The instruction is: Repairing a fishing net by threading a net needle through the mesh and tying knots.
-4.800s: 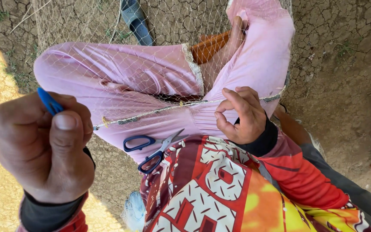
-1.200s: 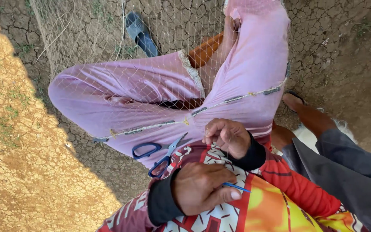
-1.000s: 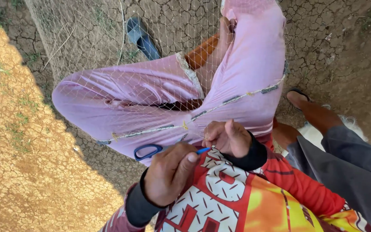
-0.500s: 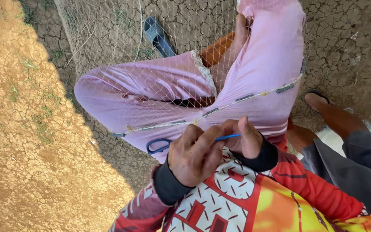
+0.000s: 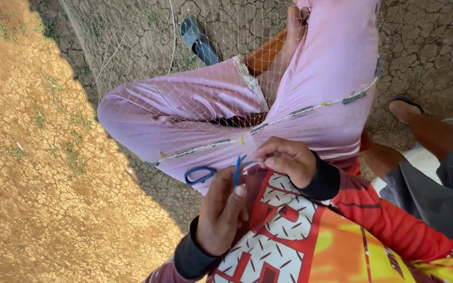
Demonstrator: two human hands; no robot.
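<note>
My left hand (image 5: 221, 212) holds a thin blue netting needle (image 5: 236, 171) upright between thumb and fingers, just below the net's weighted edge rope (image 5: 268, 124). My right hand (image 5: 285, 158) pinches the fine net mesh beside the needle's tip. The pale fishing net (image 5: 200, 99) drapes over my pink-trousered legs (image 5: 184, 112). Blue-handled scissors (image 5: 201, 175) lie on my lap, partly hidden behind my left hand.
Cracked dry earth (image 5: 38, 173) lies sunlit on the left and shaded at the top. A dark sandal (image 5: 197, 41) rests on the ground beyond my knees. Another person's bare foot (image 5: 420, 126) and grey-clad leg (image 5: 441, 188) are at the right.
My left hand has turned palm-up and lowered, bringing the blue needle from lying across near my right hand to standing upright. The view shifted right.
</note>
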